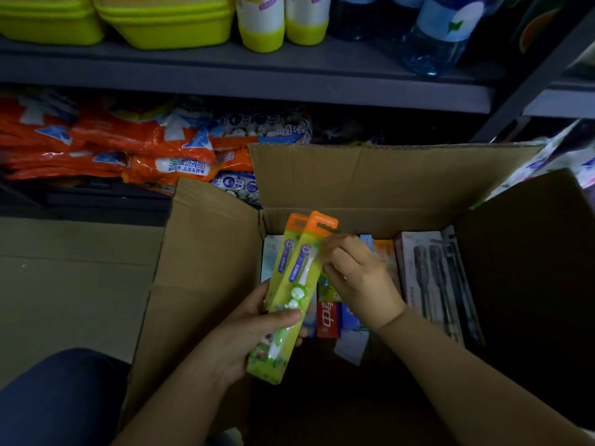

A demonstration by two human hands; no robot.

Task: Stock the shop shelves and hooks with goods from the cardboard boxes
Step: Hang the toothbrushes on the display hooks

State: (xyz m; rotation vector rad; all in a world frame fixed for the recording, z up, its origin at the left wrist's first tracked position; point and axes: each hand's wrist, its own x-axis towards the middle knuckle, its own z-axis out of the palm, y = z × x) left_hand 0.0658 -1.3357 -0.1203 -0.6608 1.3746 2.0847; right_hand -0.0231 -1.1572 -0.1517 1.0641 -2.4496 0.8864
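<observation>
Toothbrush packs [291, 291], two stacked, are gripped low in the left hand [248, 329] above the open cardboard box [206, 252]. Their right edge is pinched by the right hand [357, 278]. Orange hang-tabs are best kept aligned and uppermost, ready for hooking.

The cardboard box [206, 252] was matt brown paperboard, the toothbrush packs [289, 294] glossy clear plastic, the orange bags [138, 143] shiny film, the shelf [244, 78] dull grey metal.

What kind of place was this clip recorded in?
Most likely a small shop aisle: grey shelves stacked with orange detergent bags and yellow tubs, plus an open cardboard box of packaged toothbrushes being unpacked.
</observation>
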